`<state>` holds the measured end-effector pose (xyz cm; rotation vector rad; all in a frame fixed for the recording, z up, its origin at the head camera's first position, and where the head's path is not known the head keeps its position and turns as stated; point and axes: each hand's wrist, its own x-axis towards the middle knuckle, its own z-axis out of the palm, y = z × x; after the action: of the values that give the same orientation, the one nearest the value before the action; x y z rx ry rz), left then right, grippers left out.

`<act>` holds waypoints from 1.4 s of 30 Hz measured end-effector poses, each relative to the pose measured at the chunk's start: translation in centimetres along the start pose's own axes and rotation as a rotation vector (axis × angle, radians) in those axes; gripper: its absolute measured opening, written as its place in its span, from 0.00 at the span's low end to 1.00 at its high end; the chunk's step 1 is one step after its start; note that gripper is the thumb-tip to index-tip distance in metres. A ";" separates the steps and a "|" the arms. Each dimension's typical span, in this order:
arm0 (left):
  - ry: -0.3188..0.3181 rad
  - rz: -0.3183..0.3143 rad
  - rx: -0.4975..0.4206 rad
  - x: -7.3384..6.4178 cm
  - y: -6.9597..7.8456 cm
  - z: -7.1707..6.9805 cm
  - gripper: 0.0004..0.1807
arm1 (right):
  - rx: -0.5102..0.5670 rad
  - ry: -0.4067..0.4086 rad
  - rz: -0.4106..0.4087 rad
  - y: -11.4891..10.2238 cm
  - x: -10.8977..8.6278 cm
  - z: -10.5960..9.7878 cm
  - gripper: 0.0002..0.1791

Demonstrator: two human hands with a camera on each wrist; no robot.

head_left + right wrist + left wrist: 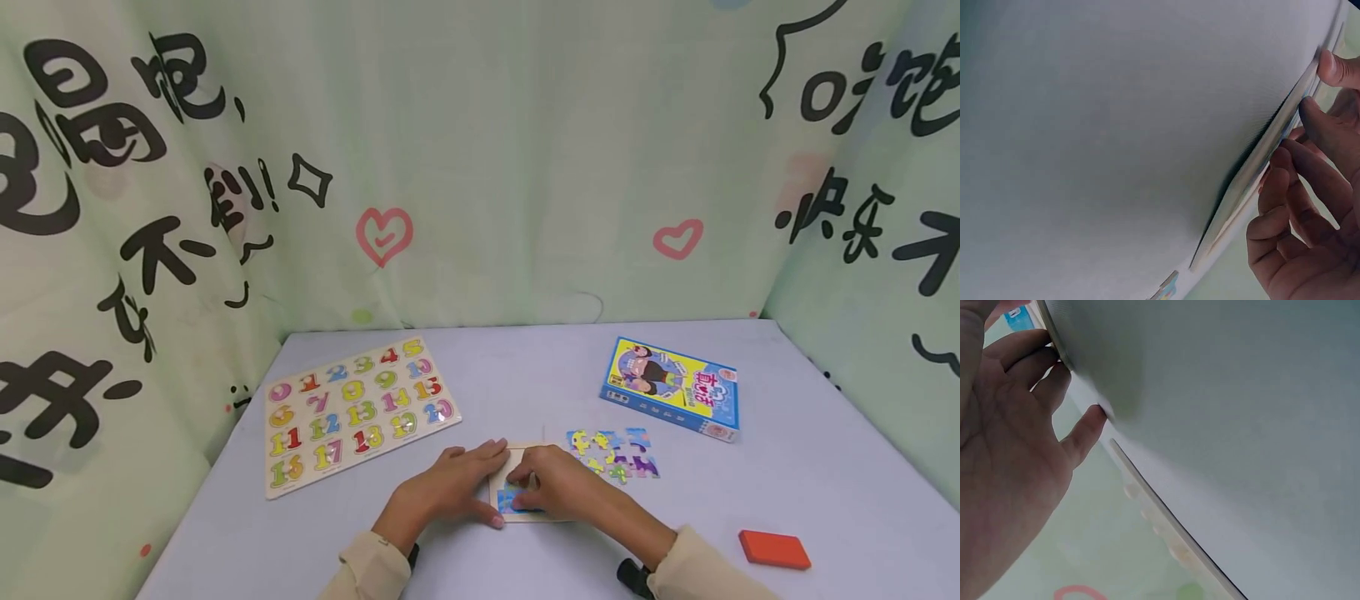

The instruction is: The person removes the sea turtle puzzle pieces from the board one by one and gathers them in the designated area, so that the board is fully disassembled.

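A small wooden jigsaw tray (498, 479) lies on the table between the two hands, with blue puzzle pieces (507, 500) in its near left part. My left hand (450, 487) rests along the tray's left side, fingers extended, thumb by the near left corner. Over the tray, my right hand (566, 487) has curled fingers, and its thumb and index finger pinch a blue puzzle piece low against the surface. That piece is mostly hidden by the fingers. In the right wrist view, the tray (1241, 181) shows edge-on under the fingertips. Loose jigsaw pieces (619, 472) lie to its right.
A wooden number board (352, 450) with colourful numerals lies at the back left. At the back right sits a blue and yellow box (671, 387). An orange-red block (775, 550) is near the right front. Printed curtains (480, 167) surround the white table (750, 467).
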<state>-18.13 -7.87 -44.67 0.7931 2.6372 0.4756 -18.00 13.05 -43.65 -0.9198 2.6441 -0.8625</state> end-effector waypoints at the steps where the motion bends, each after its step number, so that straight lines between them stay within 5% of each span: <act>1: -0.002 -0.004 -0.001 0.0 0.0 0.0 0.52 | -0.005 0.000 -0.008 0.0 0.1 0.1 0.13; 23: 0.007 0.000 -0.027 -0.2 0.4 -0.4 0.50 | 0.128 0.013 0.102 -1.3 0.3 0.7 0.16; 33: -0.008 -0.012 -0.038 -0.2 0.5 -0.3 0.51 | 0.274 0.019 0.075 -0.3 0.1 -0.2 0.09; 38: -0.016 -0.023 -0.027 0.0 0.4 -0.2 0.52 | 0.404 0.026 0.172 0.4 -1.0 -2.4 0.06; 42: -0.015 -0.028 -0.005 0.1 0.4 -0.1 0.52 | 0.376 0.052 0.307 1.7 -2.8 -4.4 0.07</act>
<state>-18.10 -7.54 -44.41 0.7538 2.6288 0.4664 -18.32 17.86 -41.05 -0.3930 2.4456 -1.2501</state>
